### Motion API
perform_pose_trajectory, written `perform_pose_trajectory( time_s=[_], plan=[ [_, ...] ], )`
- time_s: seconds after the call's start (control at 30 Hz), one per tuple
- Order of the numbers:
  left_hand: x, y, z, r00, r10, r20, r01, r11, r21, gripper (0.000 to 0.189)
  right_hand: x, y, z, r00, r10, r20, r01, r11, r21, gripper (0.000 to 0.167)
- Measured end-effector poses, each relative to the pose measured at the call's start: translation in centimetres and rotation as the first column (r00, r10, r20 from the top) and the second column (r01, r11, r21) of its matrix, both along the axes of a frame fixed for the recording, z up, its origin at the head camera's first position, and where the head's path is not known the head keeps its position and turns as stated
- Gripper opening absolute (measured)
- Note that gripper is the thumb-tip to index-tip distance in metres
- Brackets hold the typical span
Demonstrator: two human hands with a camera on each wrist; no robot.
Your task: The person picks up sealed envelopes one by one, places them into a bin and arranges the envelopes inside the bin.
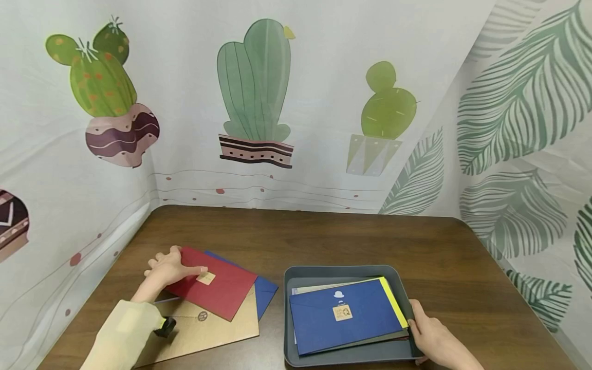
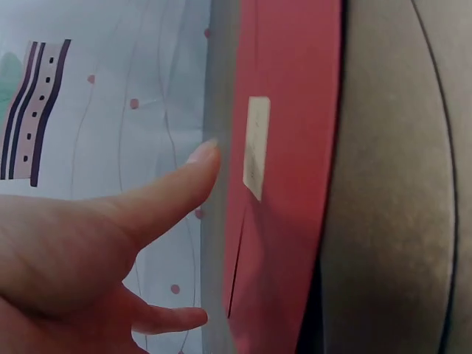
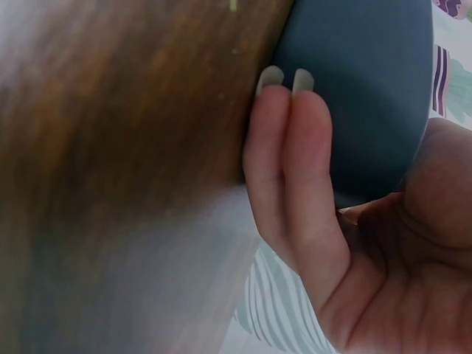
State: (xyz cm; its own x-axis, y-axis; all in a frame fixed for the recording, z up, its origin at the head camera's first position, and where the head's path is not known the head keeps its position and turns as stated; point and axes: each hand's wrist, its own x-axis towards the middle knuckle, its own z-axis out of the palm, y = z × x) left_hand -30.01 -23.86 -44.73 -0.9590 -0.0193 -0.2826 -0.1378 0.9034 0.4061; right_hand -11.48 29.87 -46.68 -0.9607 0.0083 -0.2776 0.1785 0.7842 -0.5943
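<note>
Left fingers (image 2: 173,184) spread over the red envelope (image 1: 226,290) (right fingers (image 3: 307,140) grip gray tray (image 1: 365,354)).

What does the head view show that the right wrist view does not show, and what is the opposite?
Only the head view shows the left hand near the red envelope, the tan envelope partly under it, and the blue envelope with a sticker inside the gray tray.

Only the right wrist view shows two fingertips at the tray's outer side.

Both show the right hand holding the tray, the brown wooden table and the printed cloth.
</note>
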Motion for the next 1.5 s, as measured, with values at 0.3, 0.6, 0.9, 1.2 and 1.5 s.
perform_pose_trajectory(
  time_s=[0.3,0.6,0.9,1.2,1.5],
  plan=[
    [0.0,-0.3,-0.6,0.999,0.040,0.033,-0.040,0.999,-0.024,0.129,0.0,-0.1,0.0,1.000,0.008,0.027,-0.006,0.999,-0.039,0.035],
    [0.3,-1.0,0.0,0.992,-0.009,0.124,0.019,0.997,-0.075,0.146,0.0,0.0,-0.1,1.000,-0.004,0.027,0.005,0.999,-0.034,0.036],
    [0.5,-1.4,0.1,0.994,-0.040,0.100,0.048,0.996,-0.071,0.128,0.0,0.0,-0.1,1.000,-0.003,0.019,0.003,1.000,-0.013,0.035],
    [0.3,-1.6,-0.3,0.994,-0.102,0.032,0.104,0.990,-0.096,0.097,0.1,0.1,-0.2,1.000,0.009,0.007,-0.008,1.000,-0.025,0.034],
    [0.5,-2.3,-0.8,0.986,-0.165,-0.026,0.163,0.984,-0.067,0.080,0.1,-0.1,0.0,1.000,0.004,-0.017,-0.003,0.999,0.034,0.033]
  ],
)
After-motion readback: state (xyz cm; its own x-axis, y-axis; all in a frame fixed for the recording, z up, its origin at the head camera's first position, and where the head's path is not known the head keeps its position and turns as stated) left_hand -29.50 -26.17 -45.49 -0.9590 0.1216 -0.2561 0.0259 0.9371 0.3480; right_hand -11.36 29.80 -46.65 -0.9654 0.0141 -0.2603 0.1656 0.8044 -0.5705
